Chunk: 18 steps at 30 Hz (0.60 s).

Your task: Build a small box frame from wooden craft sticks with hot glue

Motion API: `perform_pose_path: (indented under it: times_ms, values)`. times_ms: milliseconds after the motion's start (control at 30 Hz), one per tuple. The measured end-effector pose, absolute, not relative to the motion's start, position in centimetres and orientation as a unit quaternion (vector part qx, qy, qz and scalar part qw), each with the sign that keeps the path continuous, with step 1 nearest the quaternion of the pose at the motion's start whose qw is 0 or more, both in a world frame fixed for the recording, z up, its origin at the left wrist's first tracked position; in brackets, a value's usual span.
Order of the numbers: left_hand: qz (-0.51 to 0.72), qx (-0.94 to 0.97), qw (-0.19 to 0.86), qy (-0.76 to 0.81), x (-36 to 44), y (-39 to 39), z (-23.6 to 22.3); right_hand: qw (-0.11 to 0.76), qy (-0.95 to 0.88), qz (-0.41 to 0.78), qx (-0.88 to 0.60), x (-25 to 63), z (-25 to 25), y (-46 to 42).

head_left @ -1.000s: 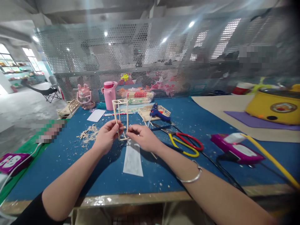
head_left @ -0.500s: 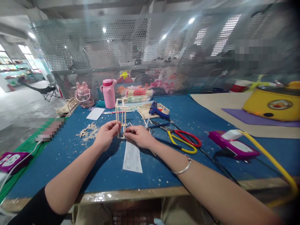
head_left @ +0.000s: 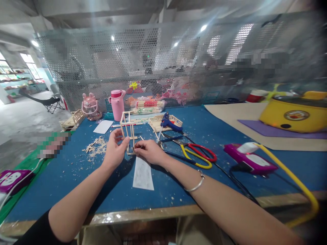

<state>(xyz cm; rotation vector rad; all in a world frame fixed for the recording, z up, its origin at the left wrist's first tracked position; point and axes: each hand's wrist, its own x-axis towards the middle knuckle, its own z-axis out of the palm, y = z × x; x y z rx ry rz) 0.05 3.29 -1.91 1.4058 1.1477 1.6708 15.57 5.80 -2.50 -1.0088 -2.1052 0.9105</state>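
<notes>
A small upright frame of thin wooden sticks (head_left: 131, 131), shaped like a tall open box, stands slightly tilted between my hands. My left hand (head_left: 116, 149) is curled at its left side, thumb against the lower sticks and fingers partly hidden behind. At the lower right corner, my right hand (head_left: 150, 151) pinches the frame with thumb and fingertips. A white paper strip (head_left: 143, 173) lies just below it. Right of my hands are a blue glue gun (head_left: 170, 124), scissors with red and yellow handles (head_left: 201, 152), and dark blue-handled pliers (head_left: 178, 154).
Wood scraps (head_left: 98, 147) are scattered left of my hands. Behind stand a pink bottle (head_left: 117, 107), a pink jar (head_left: 90, 107), packed sticks (head_left: 149, 105) and a wooden tray-like piece (head_left: 155, 125). A purple power strip (head_left: 250, 160) with a yellow cable and a yellow pot (head_left: 293, 115) are right.
The stick frame has tilted and shifted slightly left. My left hand's fingers have loosened and spread around it, while my right hand stays at the lower corner. The camera view has shifted a little.
</notes>
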Motion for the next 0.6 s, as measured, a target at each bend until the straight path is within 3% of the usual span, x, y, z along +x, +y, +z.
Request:
perform_pose_path:
  times_ms: [100, 200, 333, 600]
  values:
    - [0.618, 0.624, 0.07, 0.473, -0.7, 3.0, 0.2, 0.311, -0.807, 0.331, -0.378, 15.5, -2.5, 5.8]
    - [0.521, 0.699, -0.096, 0.48, -1.8, 2.8, 2.8, 0.31, -0.815, 0.313, -0.376, 15.5, -2.4, 5.7]
    - [0.434, 0.747, -0.138, 0.484, -3.0, 2.8, 4.2, 0.31, -0.818, 0.296, -0.383, 15.5, -2.2, 5.6]
    - [0.493, 0.684, -0.204, 0.497, -3.2, 3.0, 2.1, 0.302, -0.817, 0.291, -0.396, 15.5, -1.9, 5.5]
